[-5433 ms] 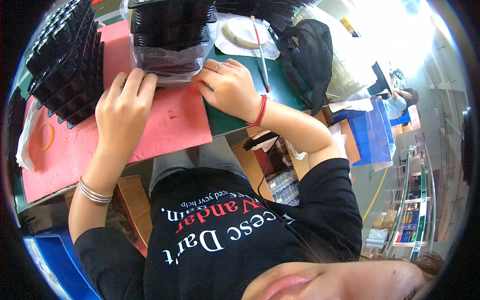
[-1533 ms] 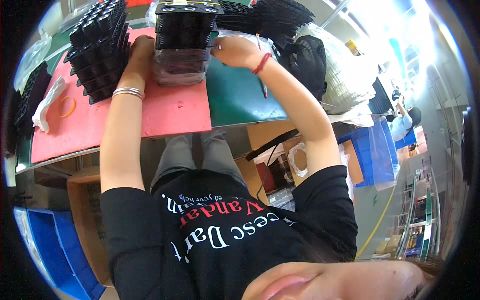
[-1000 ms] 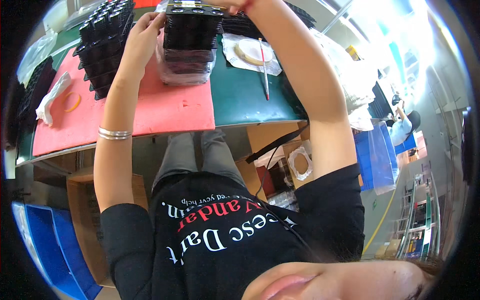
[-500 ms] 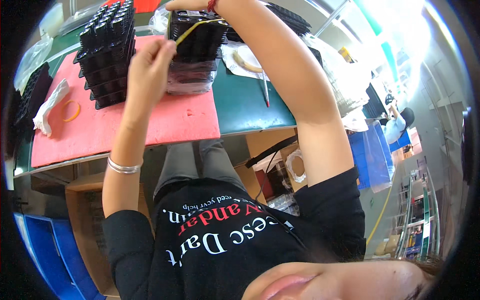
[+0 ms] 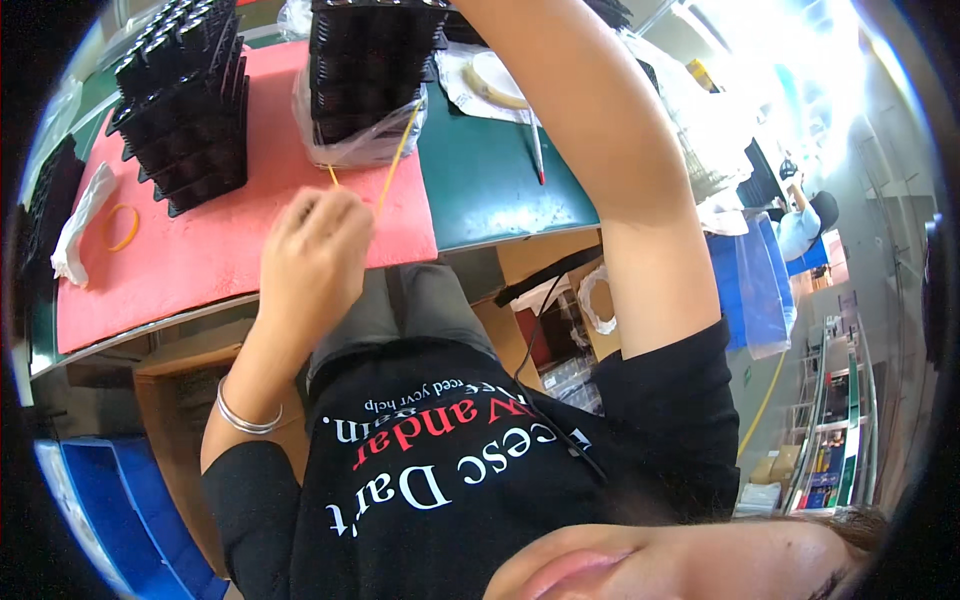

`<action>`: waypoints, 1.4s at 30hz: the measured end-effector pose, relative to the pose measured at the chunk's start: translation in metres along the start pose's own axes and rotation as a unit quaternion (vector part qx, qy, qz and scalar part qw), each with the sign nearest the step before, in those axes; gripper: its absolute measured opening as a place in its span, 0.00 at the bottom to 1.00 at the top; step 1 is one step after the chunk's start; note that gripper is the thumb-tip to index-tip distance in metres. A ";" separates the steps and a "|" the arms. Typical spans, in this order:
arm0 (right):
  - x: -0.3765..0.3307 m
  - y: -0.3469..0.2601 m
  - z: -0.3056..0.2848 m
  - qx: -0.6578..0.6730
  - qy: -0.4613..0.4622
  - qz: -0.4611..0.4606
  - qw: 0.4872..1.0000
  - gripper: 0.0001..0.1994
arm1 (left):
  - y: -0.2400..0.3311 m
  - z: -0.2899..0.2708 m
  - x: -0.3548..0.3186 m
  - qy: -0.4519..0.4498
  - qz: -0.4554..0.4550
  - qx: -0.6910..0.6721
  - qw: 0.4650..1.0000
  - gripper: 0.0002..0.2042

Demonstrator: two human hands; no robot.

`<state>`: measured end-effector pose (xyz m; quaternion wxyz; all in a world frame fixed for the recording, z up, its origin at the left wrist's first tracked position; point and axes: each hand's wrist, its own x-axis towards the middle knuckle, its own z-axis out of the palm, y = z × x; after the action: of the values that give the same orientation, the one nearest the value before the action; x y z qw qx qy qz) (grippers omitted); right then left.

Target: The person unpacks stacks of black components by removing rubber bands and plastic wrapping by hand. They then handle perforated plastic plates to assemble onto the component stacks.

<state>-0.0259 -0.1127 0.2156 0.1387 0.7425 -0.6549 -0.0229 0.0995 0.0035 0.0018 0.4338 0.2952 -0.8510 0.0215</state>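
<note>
My left hand [image 5: 318, 245] is closed around a stretched yellow rubber band [image 5: 397, 160] above the front of a pink foam sheet [image 5: 270, 215]. Two strands of the band run up from my fingers toward a stack of black plastic trays [image 5: 370, 85]. Clear plastic film [image 5: 345, 150] wraps the lower part of that stack. My right arm reaches past the stack's right side, and its hand lies beyond the top edge, hidden. Left of this stack stands a second black tray stack [image 5: 190, 130], with no film around it.
A loose yellow rubber band [image 5: 122, 228] and a crumpled white cloth-like piece [image 5: 85, 225] lie at the left. On the green tabletop [image 5: 490, 200] are a tape roll [image 5: 495, 80] and a pen [image 5: 538, 150]. A co-worker [image 5: 805, 225] is far right.
My left hand has pulled down toward the table's front edge, stretching the rubber band. My right hand has gone out past the top edge. The stacks appear higher in view.
</note>
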 end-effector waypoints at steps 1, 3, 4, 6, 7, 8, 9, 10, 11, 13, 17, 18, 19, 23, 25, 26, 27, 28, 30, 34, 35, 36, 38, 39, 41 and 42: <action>0.001 -0.001 -0.001 0.013 -0.004 -0.016 1.000 0.34 | 0.003 0.004 -0.008 -0.022 0.004 0.005 1.000 0.04; 0.003 -0.001 -0.003 0.031 -0.007 -0.030 0.999 0.33 | 0.005 0.002 -0.016 -0.048 0.011 0.010 0.999 0.04; -0.004 -0.003 -0.004 0.028 -0.004 -0.013 1.000 0.32 | 0.006 -0.002 -0.016 -0.071 0.010 0.004 0.997 0.05; -0.009 0.004 -0.010 0.065 -0.025 -0.024 0.997 0.31 | 0.005 -0.008 -0.010 -0.100 0.011 -0.001 0.995 0.06; -0.012 0.002 -0.013 0.068 -0.028 -0.018 0.997 0.31 | 0.003 -0.009 0.000 -0.082 0.030 -0.005 0.996 0.08; -0.019 -0.002 -0.013 0.050 -0.017 0.001 0.999 0.31 | 0.001 -0.009 0.010 -0.065 0.050 -0.010 0.997 0.10; -0.023 -0.004 -0.014 0.032 -0.005 0.020 0.999 0.31 | -0.001 -0.010 0.021 -0.070 0.055 -0.013 0.996 0.10; -0.022 -0.001 -0.012 0.020 -0.006 0.018 1.000 0.31 | -0.004 -0.009 0.032 -0.134 0.010 -0.049 0.990 0.13; -0.022 0.004 -0.011 0.023 -0.009 0.025 0.999 0.31 | -0.005 -0.008 0.040 -0.197 -0.035 -0.084 0.976 0.17; -0.022 0.011 -0.012 0.025 -0.011 -0.023 0.999 0.29 | 0.003 -0.001 0.050 -0.215 -0.057 -0.048 0.974 0.17; -0.035 0.002 -0.014 0.013 0.002 -0.019 1.000 0.28 | 0.011 0.031 0.060 -0.135 -0.022 0.013 0.990 0.17; -0.037 0.001 -0.013 0.012 0.011 -0.016 1.000 0.28 | 0.016 0.037 0.062 -0.091 0.023 -0.001 0.996 0.17; -0.038 0.003 -0.013 0.012 0.016 -0.013 1.000 0.28 | 0.023 0.041 0.064 -0.092 0.024 -0.001 0.995 0.17; -0.044 0.002 -0.013 0.015 0.037 -0.011 0.999 0.27 | 0.047 0.054 0.038 -0.203 0.044 -0.018 0.978 0.20; -0.048 0.001 -0.011 0.016 0.044 -0.008 0.999 0.27 | 0.055 0.041 0.022 -0.244 0.038 -0.022 0.969 0.18; -0.049 0.004 -0.009 0.019 0.049 -0.005 0.999 0.27 | 0.054 0.034 0.014 -0.246 0.041 -0.024 0.968 0.18; -0.050 0.005 -0.007 0.018 0.050 -0.002 0.999 0.27 | 0.047 0.025 0.006 -0.244 0.032 -0.024 0.969 0.18; -0.050 0.006 -0.007 0.020 0.055 0.000 0.998 0.27 | 0.040 0.016 0.000 -0.243 0.023 -0.024 0.969 0.17; -0.052 0.011 -0.003 0.019 0.062 0.007 0.998 0.27 | 0.021 0.003 -0.010 -0.233 0.011 -0.005 0.972 0.17; -0.049 0.013 0.001 0.027 0.088 0.015 0.996 0.27 | -0.006 -0.012 0.017 -0.236 0.013 0.055 0.970 0.20; -0.048 0.013 0.004 0.030 0.095 0.018 0.995 0.27 | -0.010 -0.008 0.024 -0.235 0.012 0.056 0.970 0.20; -0.046 0.014 0.006 0.032 0.105 0.022 0.994 0.27 | -0.014 -0.003 0.032 -0.235 0.022 0.070 0.969 0.21; -0.037 0.029 0.019 0.044 0.152 0.012 0.987 0.27 | -0.015 0.007 0.039 -0.238 0.042 0.078 0.967 0.22; -0.025 0.044 0.031 0.048 0.216 -0.081 0.972 0.29 | -0.014 0.013 0.040 -0.213 0.063 0.083 0.971 0.23; -0.052 0.047 0.041 0.094 0.319 -0.028 0.943 0.25 | -0.016 0.010 0.031 -0.185 0.073 0.095 0.975 0.24; -0.075 0.053 0.038 0.146 0.307 -0.015 0.940 0.21 | -0.018 0.014 0.032 -0.186 0.070 0.095 0.975 0.25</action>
<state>-0.0955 -0.0513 0.1801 0.2229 0.7351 -0.5657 0.2998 0.0842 -0.0305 0.0127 0.2354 0.2738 -0.9293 0.0769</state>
